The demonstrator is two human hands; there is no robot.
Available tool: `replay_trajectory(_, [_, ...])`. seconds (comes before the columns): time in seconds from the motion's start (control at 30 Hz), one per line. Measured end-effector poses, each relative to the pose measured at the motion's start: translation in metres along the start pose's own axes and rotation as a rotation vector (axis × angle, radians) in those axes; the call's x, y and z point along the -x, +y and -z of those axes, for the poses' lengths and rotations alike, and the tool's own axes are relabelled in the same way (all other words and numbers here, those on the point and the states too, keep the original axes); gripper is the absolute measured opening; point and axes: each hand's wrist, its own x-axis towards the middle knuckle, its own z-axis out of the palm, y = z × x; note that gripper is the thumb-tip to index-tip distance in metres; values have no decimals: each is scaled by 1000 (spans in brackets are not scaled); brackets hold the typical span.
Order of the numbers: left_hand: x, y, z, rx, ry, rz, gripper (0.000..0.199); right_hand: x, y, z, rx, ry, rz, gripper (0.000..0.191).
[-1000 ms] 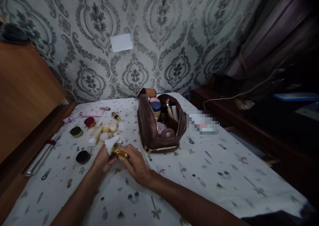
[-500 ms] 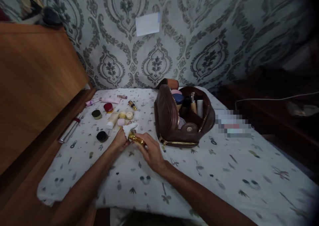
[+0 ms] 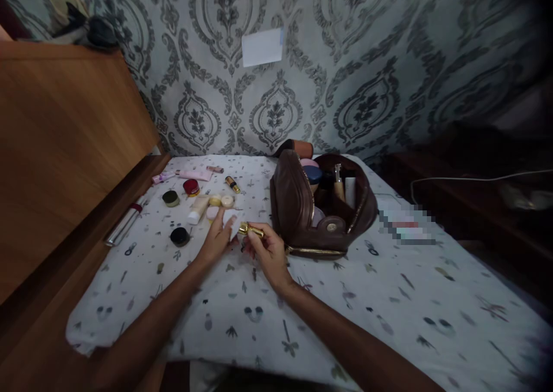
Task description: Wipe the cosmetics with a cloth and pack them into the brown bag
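Note:
My left hand (image 3: 218, 236) is closed on a crumpled white wipe (image 3: 232, 219), held in front of the small jars. Between the fingers of my right hand (image 3: 268, 256) is a shiny gold lipstick-like tube (image 3: 254, 230), its left end pointing at the wipe with a small gap. Behind the wipe lie a cream squeeze tube (image 3: 197, 208) and small pale-yellow jars (image 3: 227, 201). To the right of my right hand stands an unzipped brown cosmetic bag (image 3: 286, 207), holding bottles and jars.
On the patterned cloth (image 3: 207, 328) are a black-lidded jar (image 3: 178, 236), a dark green jar (image 3: 170, 198), a red jar (image 3: 190, 187), a gold-and-black tube (image 3: 232, 184), and a pink tube (image 3: 194, 175). A silver rod (image 3: 125, 222) lies by the wooden panel (image 3: 73, 132) at left.
My right hand has drawn the gold tube slightly right, out of the wipe. My left hand has moved slightly right and up, still gripping the wipe. The view has shifted slightly.

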Motion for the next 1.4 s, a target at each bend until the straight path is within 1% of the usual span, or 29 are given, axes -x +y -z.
replay_trajectory(0.07, [3, 2, 1, -137, -19, -163, 45, 0, 0, 1, -7, 2, -17, 34])
replay_trajectory(0.1, [4, 3, 2, -210, -23, -237, 43, 0, 0, 1, -10, -2, -27, 35])
replay_trajectory(0.13, [5, 3, 2, -270, -29, -285, 39, 1, 0, 1, -12, -7, -35, 35])
replay_trajectory(0.17, [5, 3, 3, -302, -33, -301, 33, 1, 0, 1, -15, -15, -45, 34])
replay_trajectory(0.23, [5, 3, 3, -301, -46, -280, 26, 1, 0, 0, -28, -30, -59, 34])
replay_trajectory(0.27, [5, 2, 3, -284, -44, -264, 27, 2, 0, -1, -37, -38, -64, 33])
replay_trajectory(0.4, [2, 1, 3, -227, 1, -217, 39, 3, 0, -4, -70, -55, -71, 35])
replay_trajectory(0.57, [0, -2, 2, -185, -20, -145, 54, 4, 0, -7, -89, -84, -76, 41])
replay_trajectory(0.67, [0, -4, 1, -175, -21, -121, 55, 2, -2, -6, -82, -41, -59, 38])
replay_trajectory(0.8, [4, -8, -1, -181, 6, -130, 46, -2, -3, -3, -65, 51, -25, 34])
replay_trajectory(0.87, [7, -11, -2, -235, -21, -170, 42, -3, -3, -1, -65, 66, -30, 35])
replay_trajectory(1.0, [8, -17, -2, -338, -122, -290, 44, -3, -4, 0, -52, 25, -58, 38])
replay_trajectory(1.1, [6, -19, 0, -278, -154, -283, 39, -2, -4, -1, -54, -18, -58, 39])
replay_trajectory(1.2, [3, -18, 1, -227, -95, -241, 42, -1, -3, -2, -57, -42, -42, 37])
replay_trajectory(1.3, [1, -18, 1, -204, -23, -158, 48, -2, -2, -1, -18, -41, -7, 29])
replay_trajectory(1.4, [0, -20, -2, -209, -31, -123, 51, -4, -2, 2, 73, 6, 52, 24])
